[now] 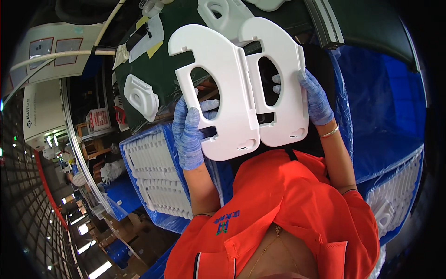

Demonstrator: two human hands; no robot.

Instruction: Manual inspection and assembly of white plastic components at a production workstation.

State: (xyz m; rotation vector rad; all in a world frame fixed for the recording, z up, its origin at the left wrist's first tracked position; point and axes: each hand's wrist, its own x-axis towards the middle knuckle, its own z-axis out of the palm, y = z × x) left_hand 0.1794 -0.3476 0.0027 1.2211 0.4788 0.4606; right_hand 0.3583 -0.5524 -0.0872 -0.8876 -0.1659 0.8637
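Note:
I hold two flat white plastic parts with oval cut-outs side by side in front of me. My left hand [189,132], in a blue glove, grips the left white part [227,88] by its outer edge, with fingers showing through the oval hole. My right hand [315,97], also gloved in blue, grips the right white part [288,79] along its right edge. The two parts touch along their inner edges over a dark green conveyor belt [160,69].
More white parts [139,95] lie on the belt. A blue-lined bin of stacked white parts [158,176] stands at lower left, and another bin [397,195] at the right. Blue plastic sheeting [376,107] covers the right side. An orange shirt fills the bottom.

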